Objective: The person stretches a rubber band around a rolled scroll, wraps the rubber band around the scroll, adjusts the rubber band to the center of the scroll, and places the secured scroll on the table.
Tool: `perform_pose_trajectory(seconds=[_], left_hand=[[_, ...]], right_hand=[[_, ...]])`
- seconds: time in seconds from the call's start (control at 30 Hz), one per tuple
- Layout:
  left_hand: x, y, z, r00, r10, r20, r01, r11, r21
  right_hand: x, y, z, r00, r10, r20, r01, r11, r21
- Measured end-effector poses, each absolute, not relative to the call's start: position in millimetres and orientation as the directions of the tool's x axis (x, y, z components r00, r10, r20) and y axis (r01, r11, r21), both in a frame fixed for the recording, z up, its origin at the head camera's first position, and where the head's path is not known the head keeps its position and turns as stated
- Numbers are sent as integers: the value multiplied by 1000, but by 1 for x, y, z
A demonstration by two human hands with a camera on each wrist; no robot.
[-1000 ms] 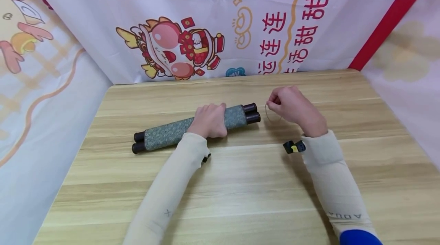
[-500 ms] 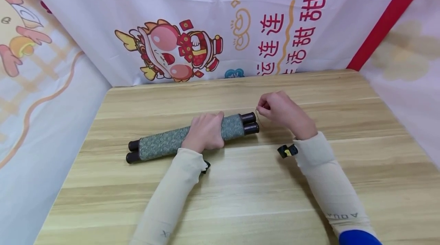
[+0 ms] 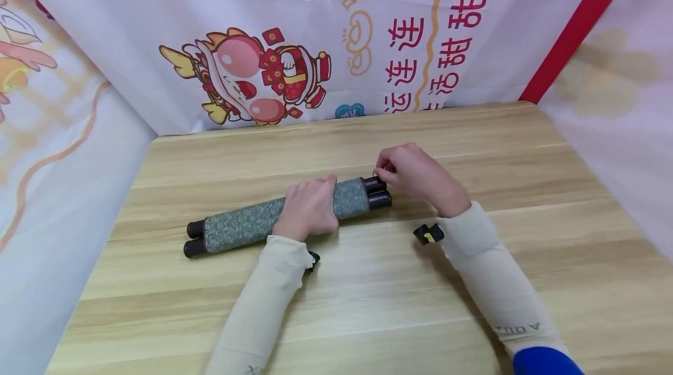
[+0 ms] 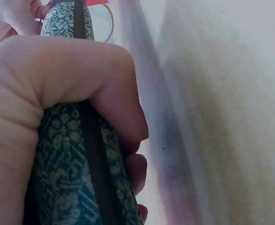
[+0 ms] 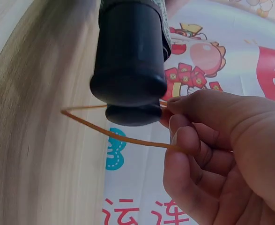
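A double-rolled scroll (image 3: pixel 242 224) in green patterned fabric, with two dark roller knobs at each end, lies slantwise over the table. My left hand (image 3: pixel 310 205) grips it right of its middle; in the left wrist view, the thumb (image 4: pixel 118 93) wraps over the fabric and a dark stripe. At the scroll's right end, my right hand (image 3: pixel 415 176) pinches a thin orange rubber band (image 5: pixel 123 138) between thumb and fingers. In the right wrist view the band is stretched open beside the dark knobs (image 5: pixel 130 56); part of it is hidden behind them, so I cannot tell whether it encircles them.
The wood-grain table (image 3: pixel 368 305) reaches back to a white printed cloth (image 3: pixel 315 13) with a cartoon figure and red characters. Another printed cloth (image 3: pixel 79 188) hangs along the left side. Small black devices (image 3: pixel 428 235) sit at both wrists.
My right hand has moved left with the rubber band, from apart from the scroll to its right knobs. The left hand keeps its grip; the scroll has shifted slightly left and nearer in view.
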State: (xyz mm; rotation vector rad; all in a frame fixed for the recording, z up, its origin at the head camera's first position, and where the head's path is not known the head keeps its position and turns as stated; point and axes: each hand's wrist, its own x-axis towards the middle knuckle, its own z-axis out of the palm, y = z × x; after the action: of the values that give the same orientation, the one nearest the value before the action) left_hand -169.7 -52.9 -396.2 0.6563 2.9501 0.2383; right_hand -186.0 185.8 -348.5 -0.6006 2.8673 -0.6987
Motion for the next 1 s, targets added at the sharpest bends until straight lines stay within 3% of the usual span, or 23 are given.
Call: perform_pose_trajectory(seconds=[1.0], left_hand=[[-172,-68,-384,-961,274,-15,263,935,237]], right_hand=[[-172,165,-338,-934,-356,30,-318,789,-526]])
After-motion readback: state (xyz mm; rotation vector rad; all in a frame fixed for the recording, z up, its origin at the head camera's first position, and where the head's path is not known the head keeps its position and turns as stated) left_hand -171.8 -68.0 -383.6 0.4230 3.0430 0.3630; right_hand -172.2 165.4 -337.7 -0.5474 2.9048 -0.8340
